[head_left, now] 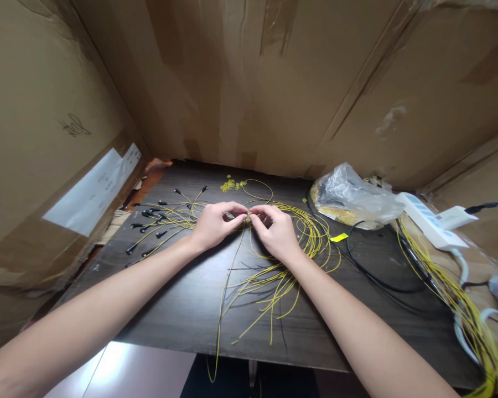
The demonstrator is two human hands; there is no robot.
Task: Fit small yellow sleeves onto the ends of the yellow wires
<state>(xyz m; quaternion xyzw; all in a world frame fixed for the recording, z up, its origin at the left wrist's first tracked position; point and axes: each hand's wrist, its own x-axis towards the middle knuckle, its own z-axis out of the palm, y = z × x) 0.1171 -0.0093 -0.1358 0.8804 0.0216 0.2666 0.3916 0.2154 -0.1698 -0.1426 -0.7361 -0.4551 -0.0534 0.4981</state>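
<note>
Over the middle of the dark table (174, 309), my left hand (216, 224) and my right hand (274, 229) meet fingertip to fingertip. Both pinch a small yellowish piece (248, 215) among thin yellow wires. It is too small to make out in detail. The yellow wires (315, 237) loop in a coil beside and behind my right hand, with loose ends fanning toward the front edge. Left of my left hand, several wire ends with black connectors (161, 216) spread over the table. Small yellow clips (230, 183) lie in a pile behind the hands.
A clear plastic bag (352, 193) lies at the back right, near a white power strip (431, 221). Black cable (373, 273) and a yellow wire bundle (460, 298) run along the right. Cardboard walls (240, 83) enclose the back and sides.
</note>
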